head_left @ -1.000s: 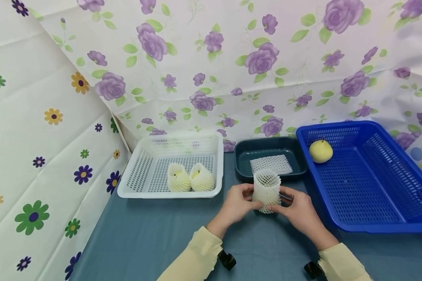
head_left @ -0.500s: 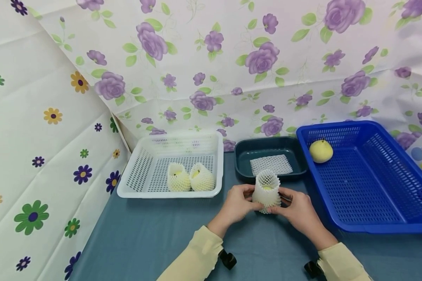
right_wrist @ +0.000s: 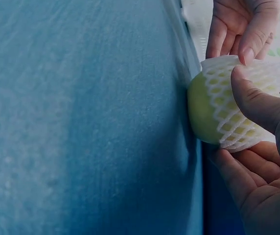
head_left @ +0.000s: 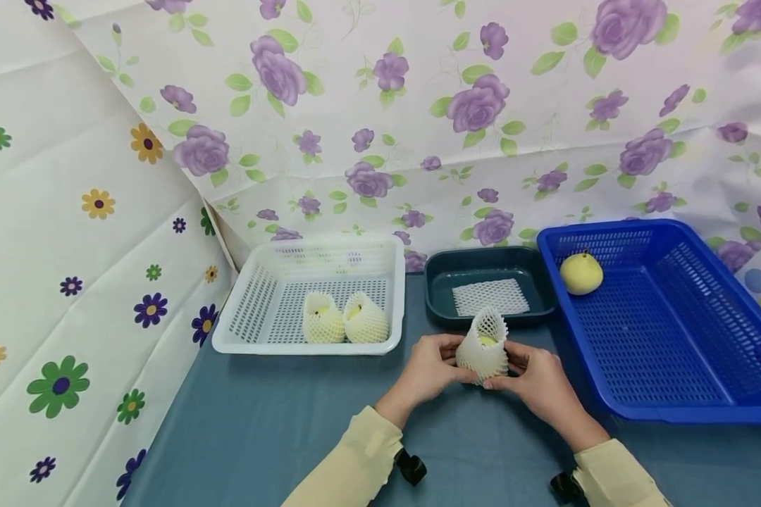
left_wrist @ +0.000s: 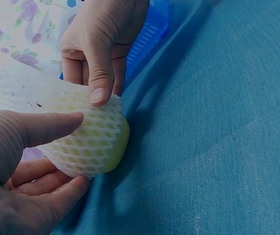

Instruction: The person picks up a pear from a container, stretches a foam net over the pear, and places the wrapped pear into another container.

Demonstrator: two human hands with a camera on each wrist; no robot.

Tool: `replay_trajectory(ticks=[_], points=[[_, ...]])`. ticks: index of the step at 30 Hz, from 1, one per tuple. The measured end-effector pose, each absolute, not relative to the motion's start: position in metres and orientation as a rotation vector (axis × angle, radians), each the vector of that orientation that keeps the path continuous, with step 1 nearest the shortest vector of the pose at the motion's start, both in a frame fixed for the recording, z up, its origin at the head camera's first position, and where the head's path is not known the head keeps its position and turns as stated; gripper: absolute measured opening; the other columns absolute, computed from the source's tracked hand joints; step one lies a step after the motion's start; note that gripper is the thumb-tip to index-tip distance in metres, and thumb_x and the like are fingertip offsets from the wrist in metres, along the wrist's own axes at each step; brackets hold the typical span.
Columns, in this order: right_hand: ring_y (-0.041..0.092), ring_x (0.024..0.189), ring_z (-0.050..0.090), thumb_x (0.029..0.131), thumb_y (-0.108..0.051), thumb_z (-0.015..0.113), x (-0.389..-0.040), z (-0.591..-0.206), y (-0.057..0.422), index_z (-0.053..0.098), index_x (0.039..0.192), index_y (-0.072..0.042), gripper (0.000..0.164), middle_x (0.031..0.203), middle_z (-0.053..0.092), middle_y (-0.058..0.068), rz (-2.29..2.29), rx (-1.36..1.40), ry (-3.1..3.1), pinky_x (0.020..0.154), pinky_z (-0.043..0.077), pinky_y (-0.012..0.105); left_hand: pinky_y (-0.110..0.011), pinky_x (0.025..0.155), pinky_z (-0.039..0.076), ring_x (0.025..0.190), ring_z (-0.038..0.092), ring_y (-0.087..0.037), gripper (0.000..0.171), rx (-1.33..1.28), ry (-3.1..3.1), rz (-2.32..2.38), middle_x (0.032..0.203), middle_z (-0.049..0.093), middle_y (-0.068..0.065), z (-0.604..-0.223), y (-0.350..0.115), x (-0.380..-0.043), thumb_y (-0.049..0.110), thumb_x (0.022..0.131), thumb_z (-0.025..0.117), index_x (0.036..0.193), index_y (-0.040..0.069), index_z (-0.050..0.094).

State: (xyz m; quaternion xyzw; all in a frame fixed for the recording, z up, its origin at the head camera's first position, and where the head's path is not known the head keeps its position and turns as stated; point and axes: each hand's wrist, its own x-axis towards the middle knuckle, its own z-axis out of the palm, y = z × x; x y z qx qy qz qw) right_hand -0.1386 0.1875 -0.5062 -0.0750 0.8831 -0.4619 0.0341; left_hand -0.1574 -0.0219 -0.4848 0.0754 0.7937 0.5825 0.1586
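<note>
My left hand (head_left: 430, 362) and right hand (head_left: 535, 372) hold a pale yellow pear between them, in front of the dark green tray. A white foam net sleeve (head_left: 482, 360) is stretched round the pear, its open end standing up above the fruit. The bare bottom of the pear (left_wrist: 120, 149) sticks out below the sleeve in the left wrist view. Seen from the right wrist, the right thumb (right_wrist: 257, 100) presses the mesh while the fingers lie under it. The left thumb (left_wrist: 57, 128) lies on the mesh from the opposite side.
A white basket (head_left: 247, 348) at left holds two pears in foam nets (head_left: 323, 320). Behind the hands stands a dark green tray (head_left: 440, 310) with a flat foam net (head_left: 491, 297). At right, a blue basket (head_left: 647, 338) holds one bare pear (head_left: 581, 273).
The sleeve has slid down over the pear, and the fruit's top now shows inside its opening. Its upper end leans slightly right. Both hands stay nearly in place.
</note>
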Motion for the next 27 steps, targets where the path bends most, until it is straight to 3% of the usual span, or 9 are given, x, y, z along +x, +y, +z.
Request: replay_trajectory(ticks=[11,22,27], points=[[0.024,0.113,0.061,0.062,-0.053,0.081,-0.137,-0.496,0.193,0.051,0.133,-0.011,0.088,0.127,0.060,0.010,-1.361,-0.250,2.739,0.084,0.054,0.037,-0.025,0.086,0.053,0.105,0.063,-0.009,0.060,0.297,2.298,1.651,0.120,0.064,0.003,-0.480,-0.028,-0.157,0.017,0.069,0.084,0.124,0.015,0.060],[0.021,0.099,0.068,0.066,-0.041,0.082,-0.133,-0.492,0.189,0.061,0.123,-0.015,0.066,0.121,0.064,0.010,-1.401,-0.231,2.789,0.073,0.056,0.028,-0.028,0.085,0.054,0.106,0.063,-0.011,0.045,0.323,2.297,1.702,0.114,0.067,0.003,-0.483,-0.027,-0.159,0.016,0.070,0.083,0.113,0.019,0.067],[0.021,0.097,0.068,0.065,-0.035,0.084,-0.134,-0.491,0.185,0.062,0.122,-0.014,0.065,0.120,0.064,0.013,-1.402,-0.227,2.814,0.073,0.056,0.027,-0.022,0.078,0.055,0.100,0.065,-0.007,0.045,0.319,2.335,1.657,0.110,0.069,0.004,-0.484,-0.027,-0.161,0.018,0.069,0.084,0.111,0.019,0.068]])
